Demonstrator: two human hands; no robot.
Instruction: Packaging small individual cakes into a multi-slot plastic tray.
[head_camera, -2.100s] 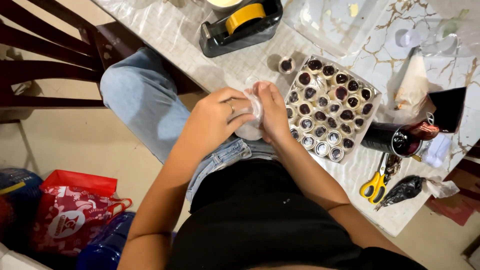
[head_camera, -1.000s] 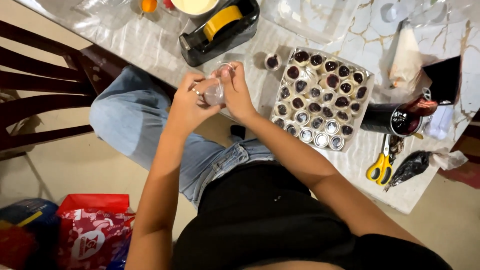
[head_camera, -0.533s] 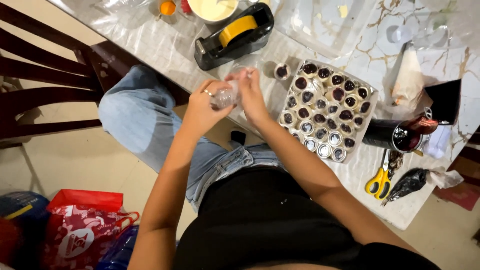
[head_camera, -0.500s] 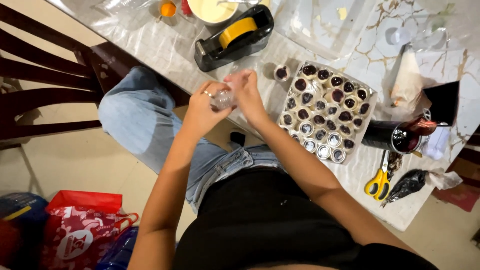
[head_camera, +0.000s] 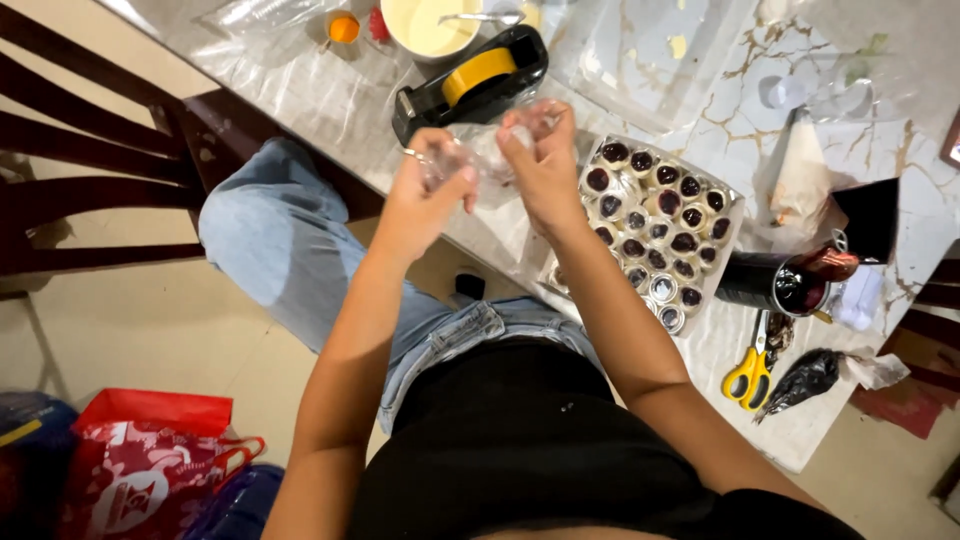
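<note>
Holding a clear plastic wrapper (head_camera: 487, 150) between left hand (head_camera: 432, 190) and right hand (head_camera: 540, 165), we pinched it above the bench (head_camera: 330, 95); cup tray (head_camera: 650, 225) beside.

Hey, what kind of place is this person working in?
Most likely a home dining table used for making small desserts. A marble-patterned table with wooden chairs holds a tray of small filled cups, a piping bag and a bowl of cream; shopping bags sit on the floor.
</note>
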